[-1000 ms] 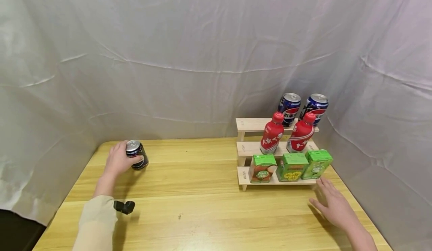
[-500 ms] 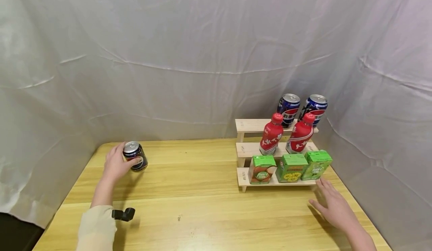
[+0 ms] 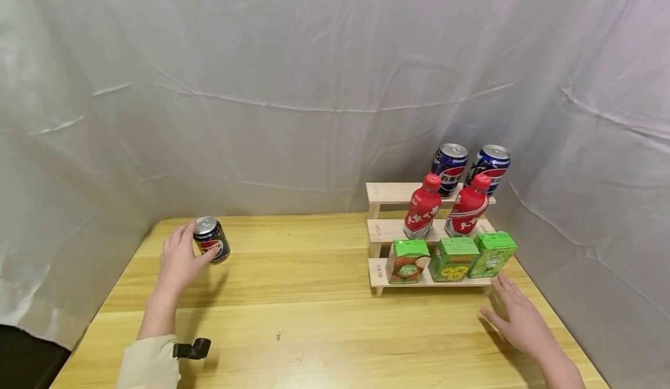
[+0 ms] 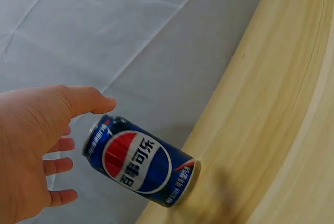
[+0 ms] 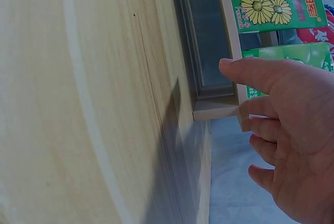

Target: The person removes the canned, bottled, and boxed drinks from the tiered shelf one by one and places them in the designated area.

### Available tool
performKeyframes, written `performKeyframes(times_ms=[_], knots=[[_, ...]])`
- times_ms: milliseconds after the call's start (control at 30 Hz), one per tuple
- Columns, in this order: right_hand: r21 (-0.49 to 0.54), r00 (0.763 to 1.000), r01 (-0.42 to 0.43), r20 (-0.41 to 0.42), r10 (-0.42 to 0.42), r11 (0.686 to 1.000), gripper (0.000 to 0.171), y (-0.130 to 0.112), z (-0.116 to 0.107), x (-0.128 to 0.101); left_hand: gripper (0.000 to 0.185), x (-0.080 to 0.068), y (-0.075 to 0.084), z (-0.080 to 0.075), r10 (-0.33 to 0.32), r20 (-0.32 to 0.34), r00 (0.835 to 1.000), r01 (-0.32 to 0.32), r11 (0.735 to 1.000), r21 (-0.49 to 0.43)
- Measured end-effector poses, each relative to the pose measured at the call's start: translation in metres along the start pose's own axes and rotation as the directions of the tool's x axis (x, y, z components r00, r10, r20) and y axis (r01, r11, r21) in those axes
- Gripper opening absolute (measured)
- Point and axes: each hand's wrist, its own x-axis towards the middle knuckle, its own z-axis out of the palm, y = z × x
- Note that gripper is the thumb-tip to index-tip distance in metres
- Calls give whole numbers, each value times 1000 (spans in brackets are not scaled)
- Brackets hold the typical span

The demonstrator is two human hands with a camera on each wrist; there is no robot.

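left hand (image 3: 178, 259) opened off blue can (image 3: 211, 240), drawn slightly back

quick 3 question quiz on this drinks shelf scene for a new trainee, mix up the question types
1. True or false: the left hand has its fingers wrapped tightly round the lone can.
2. How many green cartons stand on the lowest step of the wooden rack?
3. Where is the right hand? A) on a red bottle B) spread near the table by the rack's front corner C) gripping a blue can

Key
1. False: the fingers are spread beside the can; the wrist view shows a gap.
2. Three.
3. B
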Motion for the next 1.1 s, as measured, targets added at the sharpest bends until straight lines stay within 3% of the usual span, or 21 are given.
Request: performKeyframes(times_ms=[300, 533, 833, 1100], knots=[[4, 1000, 5, -11, -5, 1000, 79, 0, 0, 0, 86, -6, 21, -10, 126, -39, 991, -126, 992, 18], [-2, 999, 18, -29, -18, 1000, 78, 1, 1, 0, 87, -7, 42, -18, 210, -20, 977, -209, 977, 33], [4, 1000, -11, 18, 11, 1000, 79, 0, -1, -1, 83, -8, 72, -21, 337, 23, 941, -338, 937, 92], [-4, 1000, -6, 19, 6, 1000, 79, 1, 0, 0, 82, -4, 102, -14, 423, 72, 903, -428, 897, 108]])
